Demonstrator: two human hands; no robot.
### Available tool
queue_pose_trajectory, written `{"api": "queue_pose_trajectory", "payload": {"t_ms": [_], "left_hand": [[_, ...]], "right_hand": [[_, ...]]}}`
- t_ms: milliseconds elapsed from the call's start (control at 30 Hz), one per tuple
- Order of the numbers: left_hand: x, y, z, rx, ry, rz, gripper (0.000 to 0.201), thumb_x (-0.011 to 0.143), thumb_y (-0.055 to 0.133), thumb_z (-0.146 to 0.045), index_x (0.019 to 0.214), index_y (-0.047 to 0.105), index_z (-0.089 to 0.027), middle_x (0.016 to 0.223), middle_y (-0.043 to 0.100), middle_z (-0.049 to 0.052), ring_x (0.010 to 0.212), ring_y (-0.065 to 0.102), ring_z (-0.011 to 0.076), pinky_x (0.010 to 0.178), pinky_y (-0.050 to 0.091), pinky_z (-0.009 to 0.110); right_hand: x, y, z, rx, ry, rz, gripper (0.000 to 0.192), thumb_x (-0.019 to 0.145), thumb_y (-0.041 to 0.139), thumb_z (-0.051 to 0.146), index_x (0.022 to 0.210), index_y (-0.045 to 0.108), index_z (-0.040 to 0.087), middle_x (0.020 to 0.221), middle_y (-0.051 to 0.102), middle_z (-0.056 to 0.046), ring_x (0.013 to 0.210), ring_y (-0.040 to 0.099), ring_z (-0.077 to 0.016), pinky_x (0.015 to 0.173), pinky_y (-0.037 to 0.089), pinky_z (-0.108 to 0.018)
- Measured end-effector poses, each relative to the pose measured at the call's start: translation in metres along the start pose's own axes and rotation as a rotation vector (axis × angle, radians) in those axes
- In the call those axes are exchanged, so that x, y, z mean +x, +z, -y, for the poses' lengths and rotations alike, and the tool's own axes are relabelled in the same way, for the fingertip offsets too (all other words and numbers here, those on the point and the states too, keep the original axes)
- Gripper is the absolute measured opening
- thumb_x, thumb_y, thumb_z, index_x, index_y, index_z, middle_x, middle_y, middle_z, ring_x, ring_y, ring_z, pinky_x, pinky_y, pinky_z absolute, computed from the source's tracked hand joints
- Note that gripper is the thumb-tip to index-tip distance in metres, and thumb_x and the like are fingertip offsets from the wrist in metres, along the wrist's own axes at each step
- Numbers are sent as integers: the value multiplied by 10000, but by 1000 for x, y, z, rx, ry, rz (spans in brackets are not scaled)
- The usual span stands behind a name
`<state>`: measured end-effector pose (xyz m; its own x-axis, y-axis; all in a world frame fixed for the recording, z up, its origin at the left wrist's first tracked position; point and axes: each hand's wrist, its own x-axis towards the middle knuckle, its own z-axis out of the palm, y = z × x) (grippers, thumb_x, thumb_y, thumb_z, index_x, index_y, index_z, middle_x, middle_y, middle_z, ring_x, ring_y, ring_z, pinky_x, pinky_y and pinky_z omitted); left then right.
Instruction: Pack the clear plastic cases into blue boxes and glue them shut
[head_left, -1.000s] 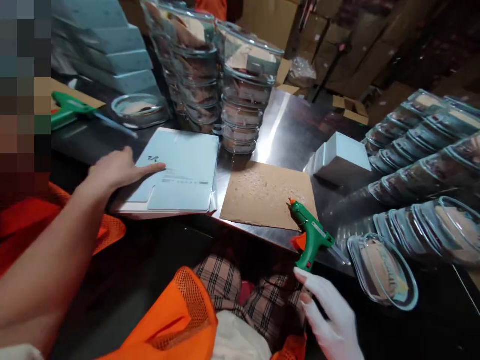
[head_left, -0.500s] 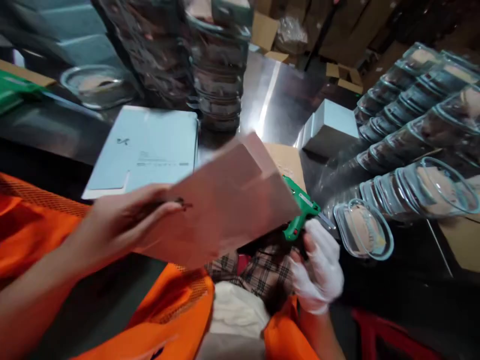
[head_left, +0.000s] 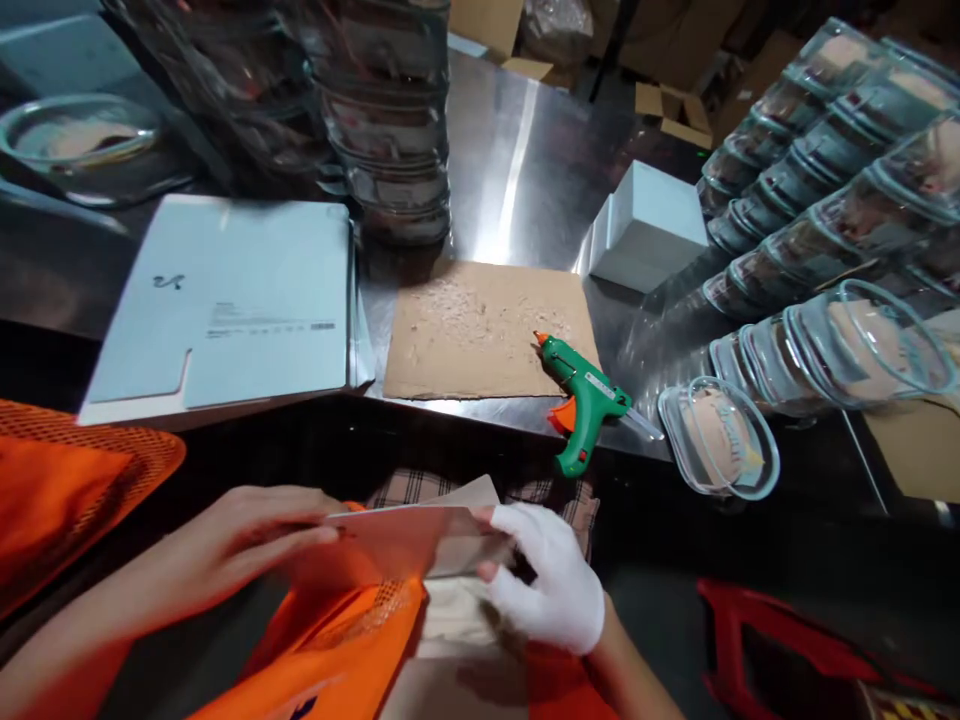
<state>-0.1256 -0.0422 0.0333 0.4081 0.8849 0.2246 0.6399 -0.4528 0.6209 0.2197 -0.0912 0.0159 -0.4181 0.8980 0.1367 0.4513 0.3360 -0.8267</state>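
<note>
My left hand [head_left: 262, 535] grips the left end of a folded-flat carton [head_left: 397, 545], held low over my lap and tilted nearly edge-on. At its right end, my right hand [head_left: 551, 580] in a white fingerless glove has thumb and fingertips closed on the carton, where a flap stands up. In front lies a green hot glue gun [head_left: 589, 395] with an orange nozzle and trigger, a clear glue stick poking from its back. Its nozzle rests over a brown cardboard sheet [head_left: 472, 340] spotted with dried glue. Left of that sits a pile of flat white printed cartons [head_left: 247, 290].
Tall stacks of clear plastic containers [head_left: 390, 150] stand behind the flat cartons. More container rows [head_left: 802, 210] line the right, with a single clear container [head_left: 724, 440] near the table edge. White boxes [head_left: 656, 225] stand on the metal table [head_left: 487, 150]. A red stool [head_left: 772, 630] is lower right.
The carton has come down toward my lap and tipped nearly edge-on. My right hand has moved left from beside the glue gun to the carton's right end. The view has shifted slightly.
</note>
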Motion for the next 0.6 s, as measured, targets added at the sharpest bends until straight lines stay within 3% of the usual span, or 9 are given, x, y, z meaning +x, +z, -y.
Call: {"api": "queue_pose_trajectory", "payload": {"t_ms": [67, 100, 200, 267, 333, 400, 433, 500, 600], "left_hand": [[-12, 12, 10, -163, 8, 190, 260, 1038, 594, -421, 1010, 845, -357, 889, 848, -58, 686, 778, 131, 630, 598, 156], [-18, 20, 15, -192, -7, 205, 238, 1046, 598, -356, 1152, 811, -351, 994, 855, -48, 759, 801, 136, 666, 609, 160], [-34, 53, 24, -57, 54, 32, 339, 1056, 579, -309, 1372, 700, -338, 1212, 824, 14, 1014, 807, 180, 838, 634, 223], [-42, 79, 24, 78, 160, 27, 471, 1040, 602, -410, 1496, 609, -293, 1353, 769, 91, 1225, 748, 250, 1053, 594, 347], [-47, 102, 17, 191, 198, 103, 875, 932, 696, -616, 1641, 421, -182, 1509, 651, 205, 1406, 629, 359, 1203, 486, 493], [-51, 115, 10, 248, 207, 213, 1154, 808, 787, -696, 1688, 301, -128, 1529, 614, 256, 1389, 632, 405, 1168, 513, 501], [-52, 115, 7, 253, 213, 263, 1109, 808, 813, -638, 1683, 324, -164, 1478, 663, 227, 1311, 691, 381, 1093, 569, 447], [-54, 103, 7, 211, 222, 308, 836, 874, 789, -456, 1616, 452, -270, 1298, 777, 120, 1084, 790, 286, 907, 631, 320], [-58, 67, 17, 107, 120, 138, 624, 938, 701, -429, 1529, 548, -299, 1303, 778, 82, 1085, 792, 273, 870, 650, 302]], "right_hand": [[-7, 1, -8, 301, 235, 128, 462, 970, 647, 465, 1385, 667, 263, 1231, 805, -96, 1105, 786, -276, 938, 634, -406], [-9, 1, -13, 457, 352, 192, 499, 968, 644, 535, 1386, 674, 266, 1261, 797, -97, 1151, 776, -289, 953, 631, -413], [-13, 5, -26, 728, 522, 398, 623, 914, 651, 727, 1339, 726, 276, 1239, 796, -75, 1179, 756, -318, 1043, 587, -466], [-11, 13, -30, 728, 514, 500, 707, 878, 665, 784, 1338, 741, 253, 1246, 785, -77, 1190, 736, -321, 1128, 524, -476], [-8, 24, -30, 691, 444, 544, 771, 875, 625, 828, 1337, 749, 223, 1257, 776, -85, 1220, 710, -320, 1175, 482, -467], [-8, 30, -28, 628, 345, 600, 772, 865, 598, 859, 1257, 788, 222, 1224, 785, -73, 1207, 708, -313, 1166, 489, -445], [-11, 31, -27, 589, 302, 624, 753, 853, 604, 869, 1188, 811, 227, 1182, 797, -62, 1168, 721, -307, 1132, 516, -426], [-22, 25, -30, 509, 277, 562, 716, 837, 628, 873, 1068, 828, 226, 1089, 816, -55, 1058, 759, -291, 1017, 583, -381], [-46, 11, -38, 378, 355, 76, 658, 903, 578, 847, 1013, 804, 239, 1004, 817, -81, 959, 782, -279, 898, 626, -361]]}}
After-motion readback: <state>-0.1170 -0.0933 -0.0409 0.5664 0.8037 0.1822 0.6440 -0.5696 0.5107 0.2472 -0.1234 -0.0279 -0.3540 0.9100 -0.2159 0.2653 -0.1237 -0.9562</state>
